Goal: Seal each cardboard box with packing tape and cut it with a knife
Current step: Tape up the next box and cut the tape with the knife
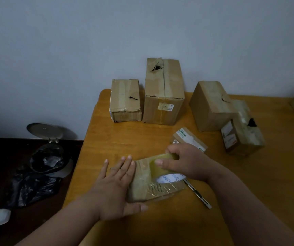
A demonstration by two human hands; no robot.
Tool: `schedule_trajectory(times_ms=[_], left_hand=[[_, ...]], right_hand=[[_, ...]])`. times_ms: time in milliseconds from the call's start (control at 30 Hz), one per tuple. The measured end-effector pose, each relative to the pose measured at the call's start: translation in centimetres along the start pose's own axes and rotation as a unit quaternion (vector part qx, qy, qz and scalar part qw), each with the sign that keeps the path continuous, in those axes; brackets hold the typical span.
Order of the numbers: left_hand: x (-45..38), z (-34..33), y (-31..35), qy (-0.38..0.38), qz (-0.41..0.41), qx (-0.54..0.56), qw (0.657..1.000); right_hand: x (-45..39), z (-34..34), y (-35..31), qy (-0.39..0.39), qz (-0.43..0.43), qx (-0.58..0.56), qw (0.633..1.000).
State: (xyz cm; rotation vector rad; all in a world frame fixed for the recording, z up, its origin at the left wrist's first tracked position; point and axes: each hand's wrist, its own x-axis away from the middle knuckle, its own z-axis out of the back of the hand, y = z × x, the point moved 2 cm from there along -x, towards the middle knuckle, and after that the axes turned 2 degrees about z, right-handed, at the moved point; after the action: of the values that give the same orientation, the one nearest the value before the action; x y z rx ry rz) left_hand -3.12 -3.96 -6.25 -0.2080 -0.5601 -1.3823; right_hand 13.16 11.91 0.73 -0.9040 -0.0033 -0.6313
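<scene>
A small flat cardboard box [157,189] lies near the front of the wooden table [117,139]. My left hand [117,185] presses flat on the box's left end, fingers straight. My right hand [183,162] grips a roll of yellowish packing tape [160,166] standing on top of the box, with a strip running left across the lid. A slim utility knife [198,194] lies on the table just right of the box, partly under my right forearm.
Several more cardboard boxes stand behind: a low one [125,100], a tall one [164,91], a tilted one [211,105], a torn one [243,130] and a small labelled one [188,138]. A pedal bin [50,150] with a black bag stands on the floor, left.
</scene>
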Motion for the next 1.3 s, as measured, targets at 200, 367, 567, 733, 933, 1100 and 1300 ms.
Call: schedule_trajectory(times_ms=[200,367,567,733,933,1100,1300], left_hand=[[-1.3,5.2,2.8,0.043,-0.040,0.367,0.928],[-2.5,6.0,3.8,-0.062,-0.009,0.468,0.881],[-3.3,6.0,3.5,-0.064,-0.051,0.413,0.907],[-3.7,6.9,3.3,-0.093,-0.067,0.400,0.909],[-3.6,6.9,3.5,-0.100,-0.074,0.403,0.907],[-3.5,7.0,3.9,-0.095,-0.070,0.389,0.914],[-3.6,7.3,4.5,-0.084,-0.073,0.383,0.917]], right_hand=[[-0.2,-0.1,-0.5,0.001,-0.007,-0.070,0.998],[0.1,0.3,0.4,0.016,-0.017,-0.086,0.996],[0.7,0.8,0.8,-0.001,0.001,-0.051,0.999],[0.3,1.5,-1.2,-0.031,0.030,0.119,0.992],[0.4,1.5,-2.2,-0.028,0.055,0.253,0.966],[0.5,1.4,-2.3,-0.019,0.064,0.291,0.954],[0.5,1.9,-2.3,0.002,0.067,0.322,0.944]])
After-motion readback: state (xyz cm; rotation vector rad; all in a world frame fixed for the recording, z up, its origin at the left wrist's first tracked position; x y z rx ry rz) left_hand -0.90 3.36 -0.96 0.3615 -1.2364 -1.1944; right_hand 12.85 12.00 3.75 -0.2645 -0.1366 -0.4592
